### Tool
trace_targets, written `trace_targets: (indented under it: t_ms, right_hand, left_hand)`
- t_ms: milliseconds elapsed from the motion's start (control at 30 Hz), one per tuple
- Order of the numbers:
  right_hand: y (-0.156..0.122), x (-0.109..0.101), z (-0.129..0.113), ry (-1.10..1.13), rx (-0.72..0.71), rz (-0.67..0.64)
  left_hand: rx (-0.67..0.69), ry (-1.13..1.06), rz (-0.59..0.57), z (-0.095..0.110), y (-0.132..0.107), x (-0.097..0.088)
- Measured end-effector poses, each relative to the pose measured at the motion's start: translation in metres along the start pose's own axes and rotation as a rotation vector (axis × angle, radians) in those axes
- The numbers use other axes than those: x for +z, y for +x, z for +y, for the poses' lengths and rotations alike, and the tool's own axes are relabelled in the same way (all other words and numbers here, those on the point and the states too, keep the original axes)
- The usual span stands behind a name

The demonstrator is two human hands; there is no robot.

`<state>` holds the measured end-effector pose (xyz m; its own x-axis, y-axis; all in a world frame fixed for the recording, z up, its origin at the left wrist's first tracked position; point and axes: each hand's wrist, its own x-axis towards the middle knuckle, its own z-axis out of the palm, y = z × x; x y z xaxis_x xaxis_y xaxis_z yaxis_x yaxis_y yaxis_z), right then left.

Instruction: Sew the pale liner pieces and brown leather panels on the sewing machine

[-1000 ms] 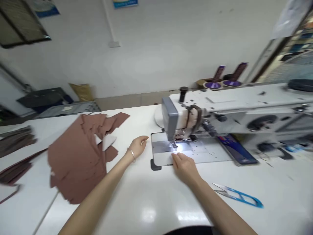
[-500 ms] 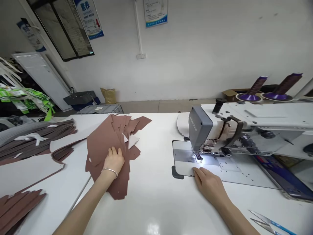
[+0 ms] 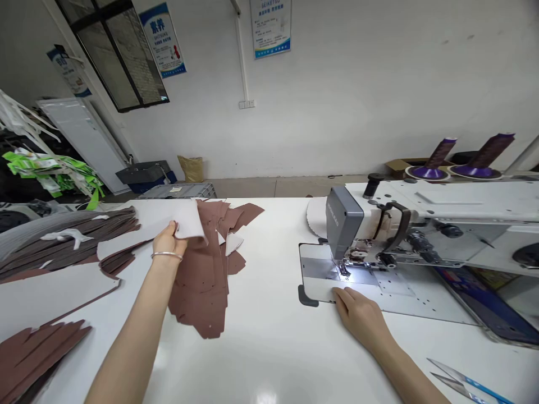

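My left hand [image 3: 169, 242] is closed on the edge of a cut fabric piece [image 3: 190, 217], which is lifted and turned so its white underside shows. Beneath and beside it lies a pile of brown fabric pieces [image 3: 201, 286] with small notches along the edges. My right hand [image 3: 359, 310] rests palm down at the front edge of the metal plate of a sewing machine [image 3: 344, 221], fingers stretched and holding nothing. The machine's lamp lights the presser foot [image 3: 344, 270] just beyond those fingertips.
Scissors [image 3: 458, 381] with blue handles lie at the front right. A phone [image 3: 488, 306] sits under the machine arm. Two brown thread cones [image 3: 441, 154] stand behind it. More stacked fabric pieces [image 3: 42, 353] and a grey ribbed bundle [image 3: 63, 235] cover the left side.
My left hand, flat on the pile before, has taken hold of the top piece and flipped it up and away, baring its white side. My right hand stays in place. The view has tilted slightly.
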<state>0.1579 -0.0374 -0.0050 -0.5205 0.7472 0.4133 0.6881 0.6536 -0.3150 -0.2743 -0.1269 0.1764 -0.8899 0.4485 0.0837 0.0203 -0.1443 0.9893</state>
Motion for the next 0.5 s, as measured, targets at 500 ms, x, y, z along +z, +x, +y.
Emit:
trace_targets:
  t_ms: [500]
  right_hand:
    - [0.049,-0.029,-0.079,1.704,0.668,-0.457]
  left_hand:
    - [-0.763,-0.784,-0.644,-0.088,-0.248,0.091]
